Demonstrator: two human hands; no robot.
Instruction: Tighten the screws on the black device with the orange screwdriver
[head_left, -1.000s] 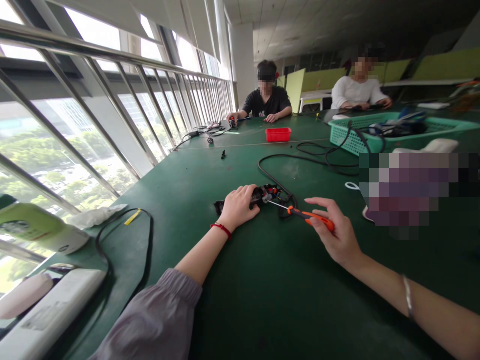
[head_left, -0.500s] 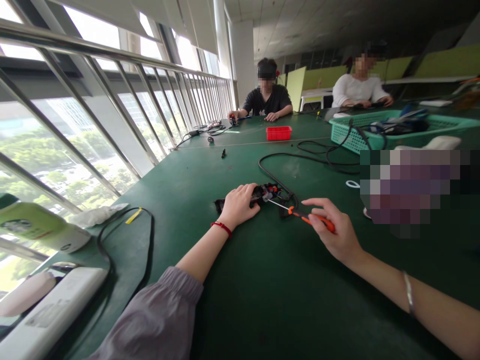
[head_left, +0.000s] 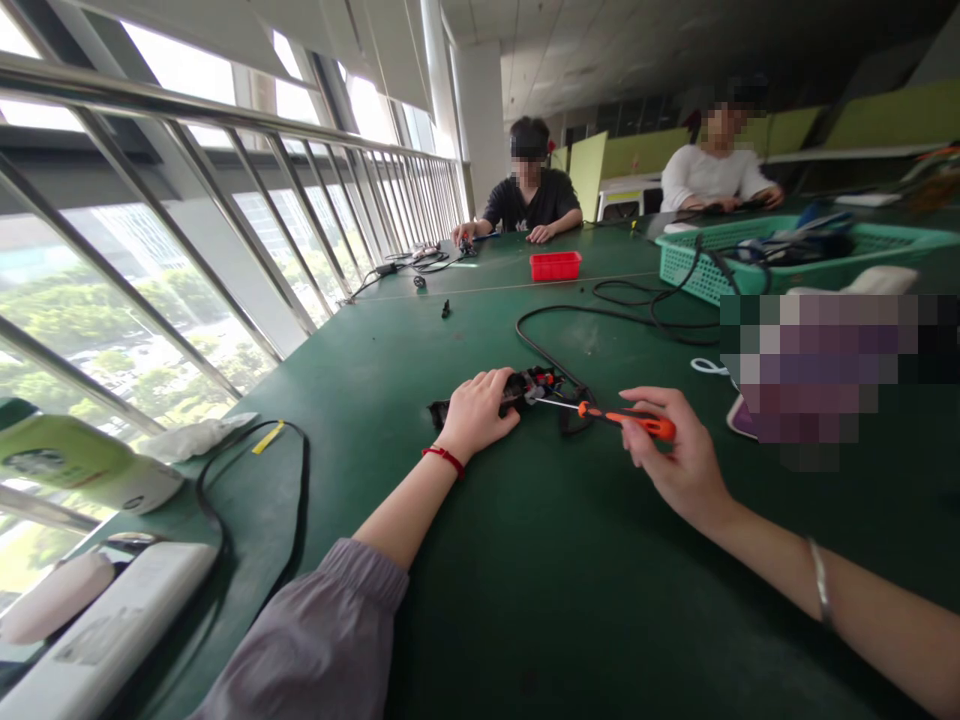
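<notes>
My left hand (head_left: 475, 411) lies closed over a small black device (head_left: 525, 386) with exposed coloured wiring on the green table (head_left: 525, 600). A black cable (head_left: 555, 330) runs from the device toward the back right. My right hand (head_left: 675, 460) grips an orange-handled screwdriver (head_left: 626, 420). Its metal tip points left and touches the device's open end. A red cord is on my left wrist, a metal bangle on my right forearm.
A red tray (head_left: 556, 266) and a teal basket (head_left: 780, 262) with cables stand farther back. Two people sit at the far end. At the near left lie a white power strip (head_left: 105, 630), a looped black cord (head_left: 247, 500) and a green-white object (head_left: 75, 465). A window railing runs along the left.
My right hand has lifted slightly and levelled the screwdriver, its handle now more horizontal. The left hand stays on the device.
</notes>
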